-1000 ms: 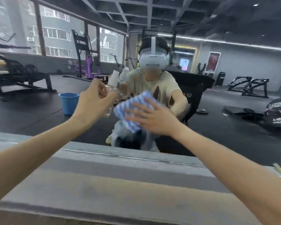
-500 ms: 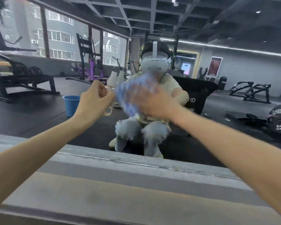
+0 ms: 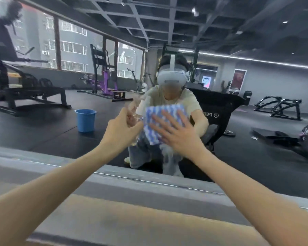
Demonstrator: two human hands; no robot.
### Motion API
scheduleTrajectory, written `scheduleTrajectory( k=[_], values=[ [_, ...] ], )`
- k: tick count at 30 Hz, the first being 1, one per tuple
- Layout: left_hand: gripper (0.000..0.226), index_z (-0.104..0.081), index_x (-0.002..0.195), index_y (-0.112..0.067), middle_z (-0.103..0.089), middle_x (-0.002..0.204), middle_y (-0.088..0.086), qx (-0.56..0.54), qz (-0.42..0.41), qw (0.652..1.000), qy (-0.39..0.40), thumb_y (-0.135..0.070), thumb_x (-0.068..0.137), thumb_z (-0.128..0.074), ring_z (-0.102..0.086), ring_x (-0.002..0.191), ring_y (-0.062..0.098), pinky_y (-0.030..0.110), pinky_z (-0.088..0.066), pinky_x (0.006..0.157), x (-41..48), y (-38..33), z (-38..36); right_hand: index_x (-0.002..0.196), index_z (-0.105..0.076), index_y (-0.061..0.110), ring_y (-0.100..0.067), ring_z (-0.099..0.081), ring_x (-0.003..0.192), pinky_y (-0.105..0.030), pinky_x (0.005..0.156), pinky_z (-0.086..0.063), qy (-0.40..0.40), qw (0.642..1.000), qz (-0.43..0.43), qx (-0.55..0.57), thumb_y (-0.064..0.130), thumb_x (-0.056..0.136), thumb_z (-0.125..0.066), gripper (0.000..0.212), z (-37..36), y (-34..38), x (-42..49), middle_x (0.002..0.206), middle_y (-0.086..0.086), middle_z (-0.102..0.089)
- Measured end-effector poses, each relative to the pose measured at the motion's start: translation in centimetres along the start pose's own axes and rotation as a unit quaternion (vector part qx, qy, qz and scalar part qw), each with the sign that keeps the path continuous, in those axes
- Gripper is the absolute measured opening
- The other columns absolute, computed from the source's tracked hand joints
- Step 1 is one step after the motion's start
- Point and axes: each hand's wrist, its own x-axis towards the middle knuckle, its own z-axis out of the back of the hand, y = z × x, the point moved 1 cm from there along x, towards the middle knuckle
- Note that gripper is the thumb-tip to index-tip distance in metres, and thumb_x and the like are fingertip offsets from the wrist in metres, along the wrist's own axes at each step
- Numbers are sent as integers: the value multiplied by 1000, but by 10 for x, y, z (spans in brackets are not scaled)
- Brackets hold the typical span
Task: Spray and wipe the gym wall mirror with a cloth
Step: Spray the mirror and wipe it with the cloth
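My right grip has swept back down. The blue-and-white cloth, a blur higher up half a second ago, now sits sharp at centre frame, pressed flat to the mirror under straight, spread fingers. My left grip stays curled round the clear spray bottle just left of it. Hazy wet streaks below suggest the wiping is only mid-course.

Blue-and-white cloth lies flat against the mirror, blurred clear spray bottle beside it.
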Motion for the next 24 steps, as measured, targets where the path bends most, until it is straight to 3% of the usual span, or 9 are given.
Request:
scheduleTrajectory(
  k=[3, 6, 8, 11, 14, 16, 18, 21, 24],
  values=[
    [26, -52, 100, -11, -64, 86, -2, -8, 2, 1000, -2, -34, 90, -61, -61, 87, 20, 36, -51, 81, -4, 6, -3, 154, -23, 20, -32, -21, 147, -57, 118, -6, -28, 974, -226, -1, 31, 105, -36, 52, 11, -32, 17, 160, -6, -25],
    [22, -52, 100, -12, -62, 84, -6, -12, 8, 1000, -8, -31, 91, -59, -57, 79, 13, 21, -45, 66, -7, 5, -2, 139, -47, 19, -35, -33, 137, -57, 117, -12, -12, 995, -100, 25, 12, 89, -46, 51, 6, 28, -11, 148, -6, -45],
    [21, -53, 100, -11, -62, 86, -3, -21, 14, 1000, -6, -29, 91, -58, -56, 76, 10, 13, -41, 58, -9, 6, -2, 118, -64, 21, -31, -49, 123, -52, 108, -29, 36, 997, -3, 66, 10, 87, -47, 37, 16, 56, -29, 128, -3, -63],
    [21, -53, 100, -11, -63, 87, -2, -34, 17, 999, -13, -29, 91, -58, -58, 80, 13, 18, -44, 64, -13, 9, 0, 120, -56, 20, -22, -66, 89, -32, 79, -43, 67, 986, -51, 143, 13, 91, -46, 31, 53, 45, -3, 108, -1, -67],
    [23, -53, 98, -12, -62, 85, -5, -45, 23, 999, -16, -32, 90, -59, -57, 77, 8, 19, -44, 66, -21, 13, -1, 142, -39, 9, -29, -62, 106, -37, 85, -49, 131, 977, -69, 155, 20, 102, -39, 41, 59, 11, 27, 127, -14, -57],
    [26, -53, 98, -11, -61, 84, -6, -48, 20, 999, -15, -35, 90, -60, -56, 76, 5, 20, -46, 68, -24, 14, 0, 121, -56, 2, -35, -63, 94, -36, 77, -45, 83, 963, -190, 175, 20, 96, -43, 33, 62, -14, 43, 112, -19, -61],
    [26, -53, 98, -10, -61, 83, -6, -49, 17, 999, -14, -34, 90, -60, -56, 75, 5, 20, -46, 69, -24, 12, 1, 105, -60, 5, -28, -54, 88, -34, 74, -36, 36, 968, -226, 102, 19, 90, -52, 22, 54, -30, 45, 102, -15, -60],
    [22, -54, 98, -11, -59, 81, -9, -38, 14, 999, -30, -30, 89, -60, -52, 73, 0, 13, -41, 63, -20, 9, 3, 105, -47, 11, -26, -48, 82, -35, 73, -42, 2, 983, -162, 89, 0, 82, -50, 26, 47, -25, 49, 95, -13, -57],
    [20, -54, 98, -11, -60, 82, -6, -40, 17, 999, -33, -28, 89, -60, -53, 73, 2, 15, -41, 64, -21, 7, 2, 92, -61, 11, -23, -57, 72, -31, 66, -46, 11, 997, -54, 55, 3, 80, -42, 24, 46, -13, 51, 92, -8, -58]
  ],
)
